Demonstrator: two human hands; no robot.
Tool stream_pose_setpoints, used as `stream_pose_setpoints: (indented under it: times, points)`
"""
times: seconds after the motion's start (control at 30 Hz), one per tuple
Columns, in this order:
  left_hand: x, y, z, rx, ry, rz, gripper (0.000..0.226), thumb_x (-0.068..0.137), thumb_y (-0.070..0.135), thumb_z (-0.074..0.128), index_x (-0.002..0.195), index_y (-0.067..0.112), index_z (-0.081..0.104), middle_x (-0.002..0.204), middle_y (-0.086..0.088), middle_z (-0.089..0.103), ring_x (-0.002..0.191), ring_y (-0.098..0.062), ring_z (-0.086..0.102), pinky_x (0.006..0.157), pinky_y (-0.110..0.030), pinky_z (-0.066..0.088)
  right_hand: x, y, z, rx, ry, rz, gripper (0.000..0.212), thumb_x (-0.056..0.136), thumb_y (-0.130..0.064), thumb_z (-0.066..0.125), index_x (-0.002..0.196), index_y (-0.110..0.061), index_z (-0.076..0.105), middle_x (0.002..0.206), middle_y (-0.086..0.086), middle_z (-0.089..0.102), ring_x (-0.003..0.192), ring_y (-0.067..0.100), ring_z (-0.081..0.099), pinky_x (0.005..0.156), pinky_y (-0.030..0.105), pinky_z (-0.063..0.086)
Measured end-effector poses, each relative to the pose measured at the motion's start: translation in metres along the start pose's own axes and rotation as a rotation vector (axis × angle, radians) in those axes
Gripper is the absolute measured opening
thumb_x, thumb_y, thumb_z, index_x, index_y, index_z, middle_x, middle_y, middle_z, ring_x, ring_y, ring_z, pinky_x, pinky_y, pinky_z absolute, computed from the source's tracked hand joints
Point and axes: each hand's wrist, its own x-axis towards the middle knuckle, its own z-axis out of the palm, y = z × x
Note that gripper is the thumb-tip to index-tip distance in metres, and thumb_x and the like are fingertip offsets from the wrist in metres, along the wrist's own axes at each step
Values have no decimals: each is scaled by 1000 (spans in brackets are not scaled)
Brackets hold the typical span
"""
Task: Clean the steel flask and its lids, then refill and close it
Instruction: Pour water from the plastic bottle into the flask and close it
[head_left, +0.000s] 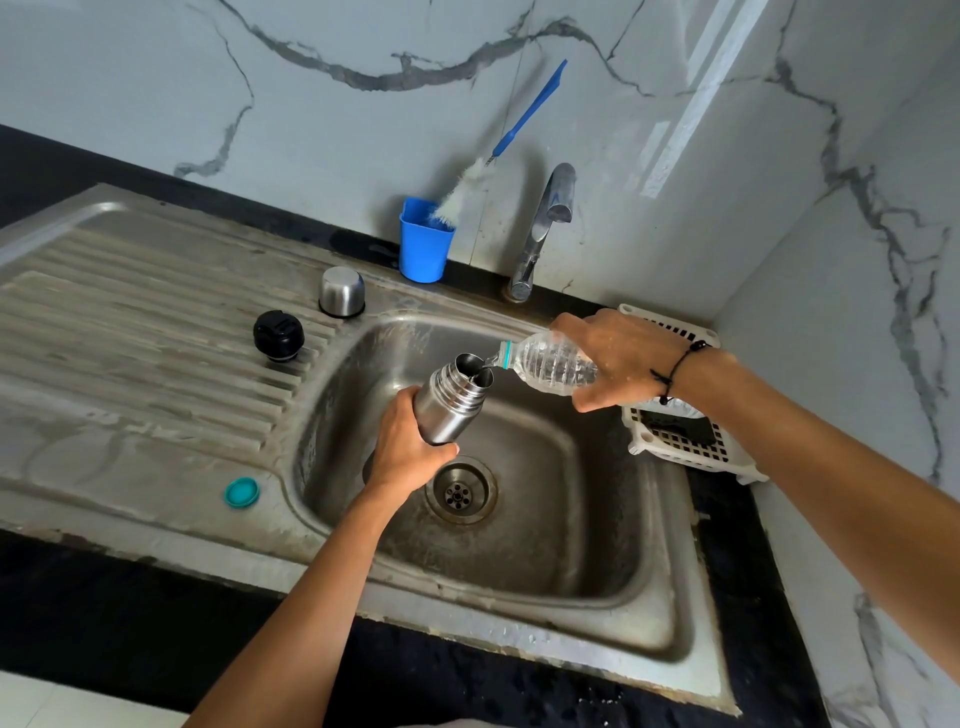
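Note:
My left hand (405, 447) grips the lower body of the steel flask (451, 401), held tilted over the sink basin (524, 540) with its mouth open. My right hand (618, 358) holds a clear plastic water bottle (550, 364) tipped sideways, its neck at the flask's mouth, and water runs into the flask. On the draining board stand the black inner stopper (279, 335) and the steel cup lid (342, 292), upside down. The bottle's teal cap (242, 491) lies near the front of the board.
A blue cup (423, 244) with a blue-handled bottle brush (519, 124) stands behind the sink beside the tap (545, 228). A white slotted plastic basket (680, 431) sits right of the basin. The drain (460, 491) is open. Marble walls close the back and right.

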Motion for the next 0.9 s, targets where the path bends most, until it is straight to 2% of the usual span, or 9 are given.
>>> stream_pose_setpoints:
  times: [0.07, 0.27, 0.4, 0.53, 0.67, 0.8, 0.9]
  points:
    - [0, 0, 0, 1, -5, -3, 80, 57, 13, 85, 126, 13, 43, 118, -7, 55, 107, -25, 53, 92, -45, 48, 0, 1, 0, -5, 4, 1, 73, 75, -39, 72, 132, -13, 33, 72, -7, 39, 65, 9, 39, 48, 23, 28]
    - [0, -1, 0, -1, -6, -7, 81, 57, 13, 85, 127, 13, 43, 119, -8, 54, 109, -26, 53, 93, -46, 47, 0, 2, 2, -20, 6, 0, 74, 75, -40, 73, 132, -14, 34, 75, -5, 42, 72, 15, 44, 50, 23, 31]
    - [0, -1, 0, 0, -12, -9, 81, 58, 13, 84, 127, 14, 42, 119, -7, 54, 109, -25, 53, 92, -46, 48, 0, 3, 0, -23, 14, -3, 74, 75, -40, 73, 132, -14, 33, 82, 0, 48, 74, 16, 46, 56, 27, 38]
    - [0, 0, 0, 0, -3, -2, 81, 58, 13, 84, 127, 13, 43, 119, -8, 54, 109, -26, 52, 92, -46, 47, 1, 3, 1, -20, 17, 0, 72, 75, -39, 72, 130, -15, 35, 82, 1, 51, 64, 7, 40, 53, 27, 38]
    - [0, 1, 0, 3, -5, -1, 80, 58, 13, 84, 126, 13, 43, 118, -7, 54, 108, -26, 52, 92, -46, 47, 1, 3, 1, -15, 11, 1, 71, 74, -40, 73, 130, -15, 35, 79, -2, 49, 63, 5, 38, 53, 28, 39]
    - [0, 1, 0, 3, -5, -4, 80, 58, 13, 84, 126, 13, 43, 118, -7, 54, 108, -26, 53, 91, -46, 47, 0, 1, -1, -22, 7, 4, 72, 74, -40, 73, 130, -15, 36, 84, 0, 50, 69, 13, 44, 57, 30, 44]
    - [0, 1, 0, 0, -5, -4, 79, 57, 12, 84, 125, 13, 43, 118, -7, 54, 108, -26, 53, 91, -46, 48, 0, 0, -2, -28, 13, 5, 72, 74, -40, 73, 131, -16, 35, 80, -3, 45, 72, 15, 45, 57, 30, 42]
